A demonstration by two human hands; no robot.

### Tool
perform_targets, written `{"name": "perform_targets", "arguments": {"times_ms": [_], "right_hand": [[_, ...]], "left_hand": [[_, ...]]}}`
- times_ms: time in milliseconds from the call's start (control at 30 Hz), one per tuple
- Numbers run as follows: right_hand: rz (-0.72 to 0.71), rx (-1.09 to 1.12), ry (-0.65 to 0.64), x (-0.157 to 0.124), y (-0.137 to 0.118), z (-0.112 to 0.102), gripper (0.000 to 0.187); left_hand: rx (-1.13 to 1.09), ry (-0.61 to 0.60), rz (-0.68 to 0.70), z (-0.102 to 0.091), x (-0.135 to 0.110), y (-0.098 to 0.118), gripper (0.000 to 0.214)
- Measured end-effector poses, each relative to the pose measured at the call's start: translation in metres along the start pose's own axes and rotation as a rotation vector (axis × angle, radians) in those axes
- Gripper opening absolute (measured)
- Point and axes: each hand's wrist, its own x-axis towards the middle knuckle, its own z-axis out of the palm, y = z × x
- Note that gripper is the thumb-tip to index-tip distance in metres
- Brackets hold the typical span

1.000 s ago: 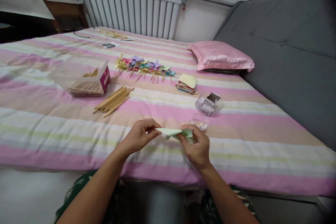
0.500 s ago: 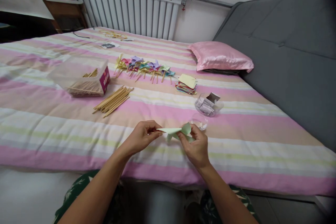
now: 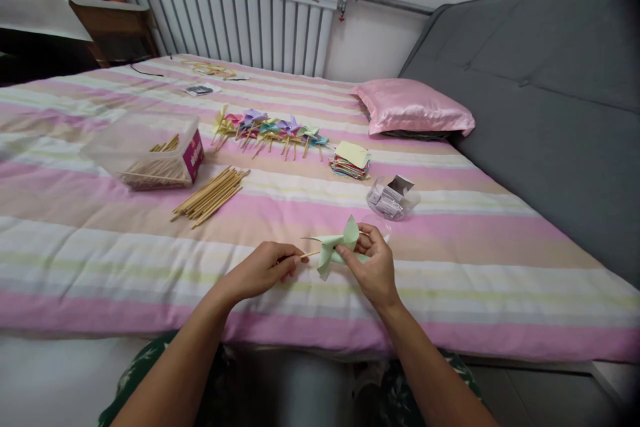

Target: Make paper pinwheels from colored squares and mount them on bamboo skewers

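Observation:
Between my hands, above the near edge of the bed, is a pale green paper pinwheel. My left hand pinches its thin wooden stick between thumb and fingers. With thumb on the front and fingers behind, my right hand grips the pinwheel's paper near its centre. The pinwheel's blades spread out towards me, and the fingers hide part of the right side. Just behind my right hand sits a small clear dish, mostly covered by that hand.
On the striped bedspread lie wooden sticks, a clear plastic box holding more sticks, a row of finished pinwheels, a stack of coloured paper squares and a clear container with small packets. A pink pillow rests farther back.
The pinwheel has turned so that its blades face me more openly. My left hand has shifted slightly down and left, and its grip on the stick shows more plainly. The view has moved slightly.

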Motion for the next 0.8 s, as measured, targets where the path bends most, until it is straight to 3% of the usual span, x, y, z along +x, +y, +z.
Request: {"name": "perform_targets", "arguments": {"times_ms": [133, 267, 400, 533, 800], "right_hand": [[-0.021, 0.128, 0.063, 0.000, -0.003, -0.002, 0.047], [-0.011, 0.192, 0.103, -0.001, -0.004, -0.002, 0.046], [0.058, 0.190, 0.047, -0.003, -0.005, 0.003, 0.034], [0.137, 0.214, -0.016, -0.007, -0.006, 0.007, 0.026], [0.168, 0.131, -0.078, -0.008, -0.007, 0.007, 0.024]], "left_hand": [[-0.247, -0.040, -0.079, 0.003, 0.001, 0.002, 0.033], [-0.407, 0.009, -0.049, 0.007, 0.004, 0.000, 0.031], [-0.449, 0.065, -0.058, 0.013, 0.008, 0.001, 0.032], [-0.474, 0.045, -0.067, 0.021, 0.010, 0.004, 0.034], [-0.500, 0.045, -0.113, 0.028, 0.013, 0.001, 0.037]]}}
